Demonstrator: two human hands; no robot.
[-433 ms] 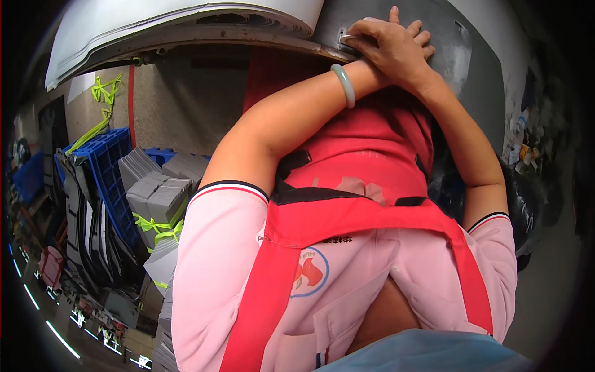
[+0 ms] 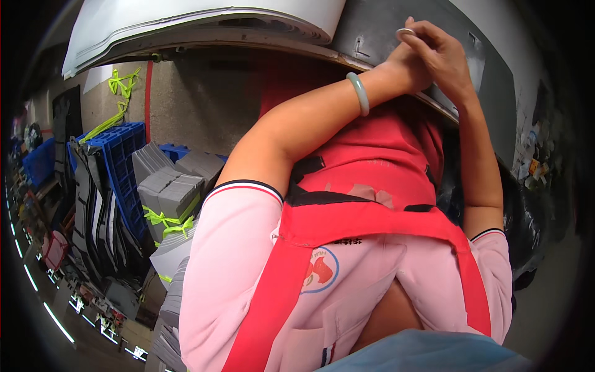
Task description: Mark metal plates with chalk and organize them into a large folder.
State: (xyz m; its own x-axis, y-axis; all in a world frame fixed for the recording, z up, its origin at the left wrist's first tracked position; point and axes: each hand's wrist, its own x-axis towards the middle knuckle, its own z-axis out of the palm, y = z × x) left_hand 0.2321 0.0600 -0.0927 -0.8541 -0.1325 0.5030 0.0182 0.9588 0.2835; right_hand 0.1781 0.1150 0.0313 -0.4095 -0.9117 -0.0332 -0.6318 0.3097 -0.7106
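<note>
Both my arms reach up to a grey panel (image 2: 372,31) at the top of the view. My left hand (image 2: 401,65), with a pale green bangle (image 2: 358,93) on its wrist, lies against the panel's lower edge and is mostly covered. My right hand (image 2: 441,54) rests on top of it, fingers curled together. A ring (image 2: 406,31) shows on one fingertip-side finger. Whether either hand holds anything is hidden. A pink shirt and red apron (image 2: 347,223) fill the middle.
A white curved panel (image 2: 198,25) hangs at the upper left. On the left stand blue plastic crates (image 2: 118,161), dark flat sheets (image 2: 87,204) and grey stacked bundles tied with yellow-green strap (image 2: 170,198). Dark bags (image 2: 527,217) sit at the right.
The joined hands have shifted a little to the right along the grey panel. The fingers of the upper hand, spread before, are now drawn together.
</note>
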